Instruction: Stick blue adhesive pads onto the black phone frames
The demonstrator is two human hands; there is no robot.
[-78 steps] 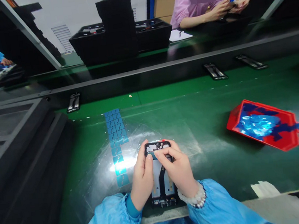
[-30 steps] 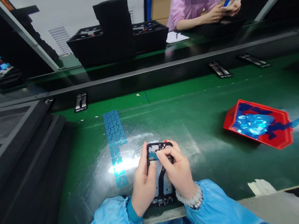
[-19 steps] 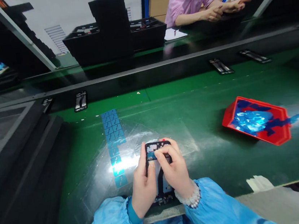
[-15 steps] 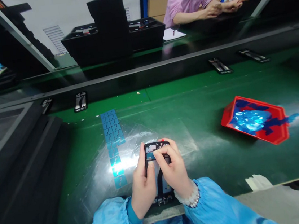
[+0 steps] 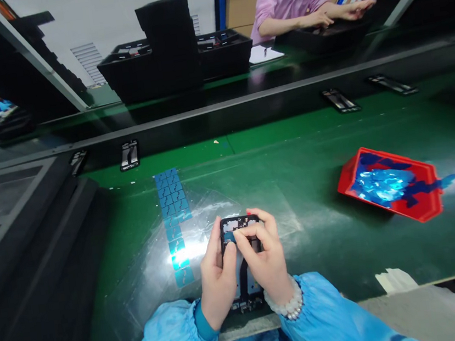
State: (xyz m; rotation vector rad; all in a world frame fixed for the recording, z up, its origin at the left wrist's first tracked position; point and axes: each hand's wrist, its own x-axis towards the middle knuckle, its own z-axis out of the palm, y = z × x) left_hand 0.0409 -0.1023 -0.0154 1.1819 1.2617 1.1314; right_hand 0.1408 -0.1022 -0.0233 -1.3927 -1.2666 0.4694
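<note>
Phone frame (image 5: 239, 225) lies lengthwise between both hands at the near edge of the green surface (image 5: 295, 184), its top end pointing away from the person. Left hand (image 5: 218, 279) grips its left side; right hand (image 5: 266, 262), clamped over it, presses a fingertip beside a small blue sticker (image 5: 229, 237) near the top. Sticker strip (image 5: 173, 210) lies just left.

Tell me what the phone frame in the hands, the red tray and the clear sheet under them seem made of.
The black phone frame is probably hard plastic with a metal plate: matte dark rim, paler grey inside. The red angular tray looks like moulded plastic, with even colour and thin stiff walls. The clear glossy sheet seems to be thin plastic film: see-through, wrinkled, with strong glare.
</note>
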